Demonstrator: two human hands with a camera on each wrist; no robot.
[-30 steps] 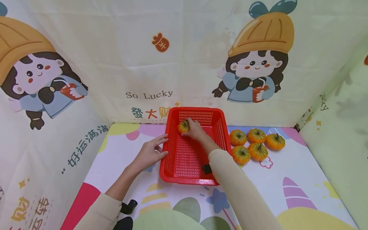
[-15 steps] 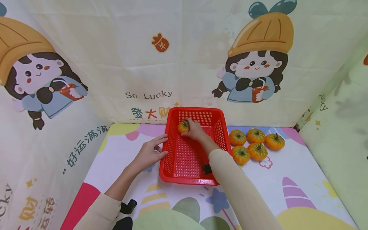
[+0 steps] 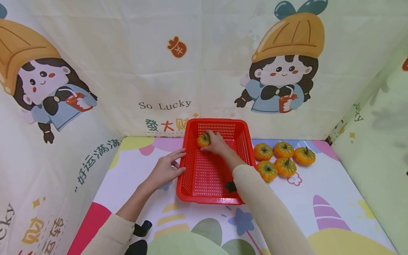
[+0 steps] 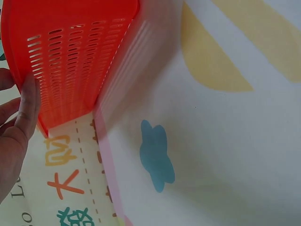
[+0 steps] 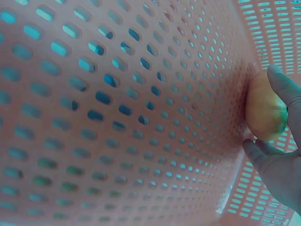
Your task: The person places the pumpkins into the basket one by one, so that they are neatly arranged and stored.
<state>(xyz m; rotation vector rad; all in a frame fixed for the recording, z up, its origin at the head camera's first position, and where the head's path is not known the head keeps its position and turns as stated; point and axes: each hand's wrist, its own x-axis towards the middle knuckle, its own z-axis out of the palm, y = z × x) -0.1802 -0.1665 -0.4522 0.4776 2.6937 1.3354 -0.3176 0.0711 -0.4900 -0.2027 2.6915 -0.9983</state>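
Observation:
A red plastic basket (image 3: 211, 201) with slotted walls stands upright against the back of the table. Inside, near its far left corner, my right hand (image 3: 219, 144) holds a small orange pumpkin (image 3: 202, 141) between thumb and fingers. In the right wrist view the pumpkin (image 5: 264, 106) sits against the slotted basket floor, thumb on one side and fingers on the other. My left hand (image 3: 165, 170) is outside the basket, its fingertips at the left rim. The left wrist view shows those fingers (image 4: 29, 101) extended along the outer wall.
Right of the basket, several small pumpkins (image 3: 285, 167) stand close together in two rows. A printed cloth wall (image 3: 216, 71) rises directly behind the basket, and another bounds the right side. The patterned tabletop (image 3: 178, 226) stretches toward me in front of the basket.

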